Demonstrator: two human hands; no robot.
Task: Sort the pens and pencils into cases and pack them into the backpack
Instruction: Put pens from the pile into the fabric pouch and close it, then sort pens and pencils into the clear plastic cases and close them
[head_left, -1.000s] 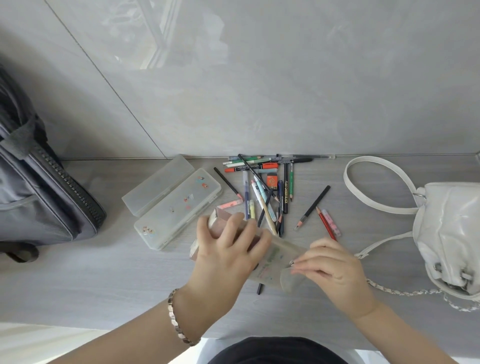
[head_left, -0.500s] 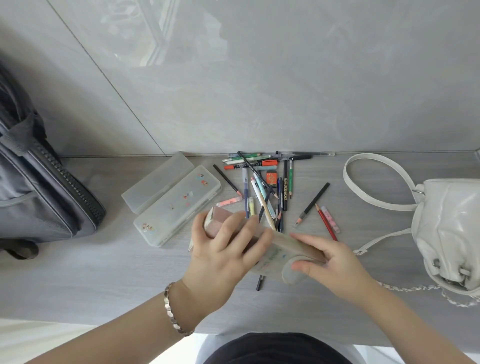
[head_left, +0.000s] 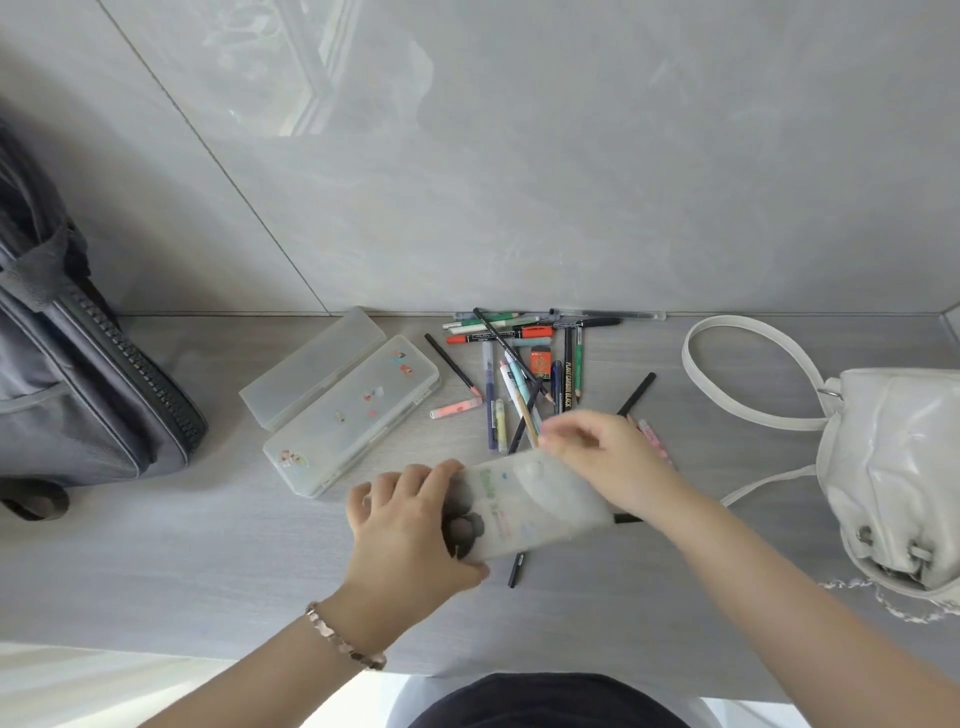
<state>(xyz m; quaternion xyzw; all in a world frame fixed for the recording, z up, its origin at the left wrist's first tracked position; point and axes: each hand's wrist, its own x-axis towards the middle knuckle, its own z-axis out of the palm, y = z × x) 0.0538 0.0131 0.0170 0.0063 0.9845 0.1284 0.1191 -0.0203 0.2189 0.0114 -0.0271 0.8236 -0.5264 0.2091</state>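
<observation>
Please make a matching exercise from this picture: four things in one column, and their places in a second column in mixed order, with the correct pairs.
Things:
1. backpack
2. white bag
3. soft case
4. sticker case

Places:
A. held between both hands
B. far left, against the wall
C. far right on the table
D. flat on the table, left of the pen pile

Pairs: 1-B, 2-C, 3-A, 4-D
</observation>
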